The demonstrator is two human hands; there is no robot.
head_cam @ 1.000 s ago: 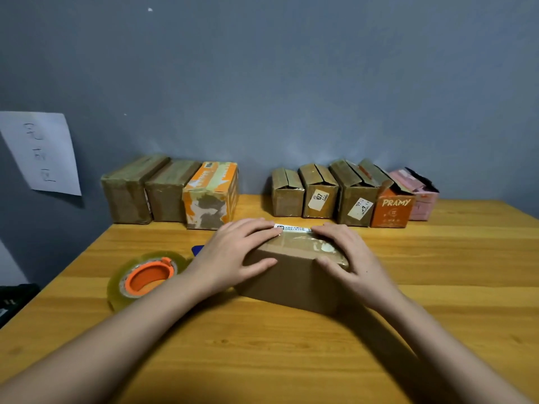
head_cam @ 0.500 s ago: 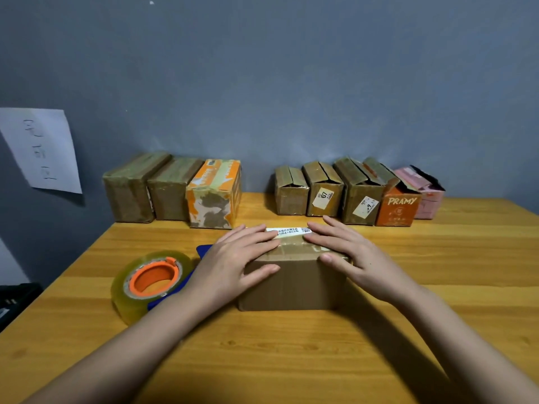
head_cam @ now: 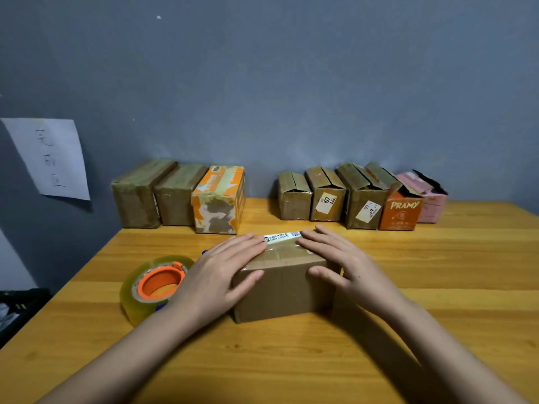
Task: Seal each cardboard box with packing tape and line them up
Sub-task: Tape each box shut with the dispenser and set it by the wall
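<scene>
a plain brown cardboard box sits on the wooden tabletop, directly under both sets of fingers. the left hand lies flat over its left top edge, fingers straight and close together, thumb reaching down the near face. the right hand mirrors it on the right top edge, fingers straight and slightly spread, thumb on the near face; neither hand curls round anything. between the two sets of fingertips a shiny strip of clear tape runs across the box top, and just beyond them a white printed label shows, its small text too fine to read. the palms hide the box's side faces.

just left of the left hand lies a roll of packing tape with an orange core; a blue object peeps out behind the left wrist, mostly hidden, and what it is cannot be told.

well beyond the fingertips, against the grey wall, stand three taped boxes to the left and five boxes with loose top flaps to the right, the last pink one partly hidden by its orange neighbour. a sheet of paper on the wall far left bears faint, unreadable handwriting.
</scene>
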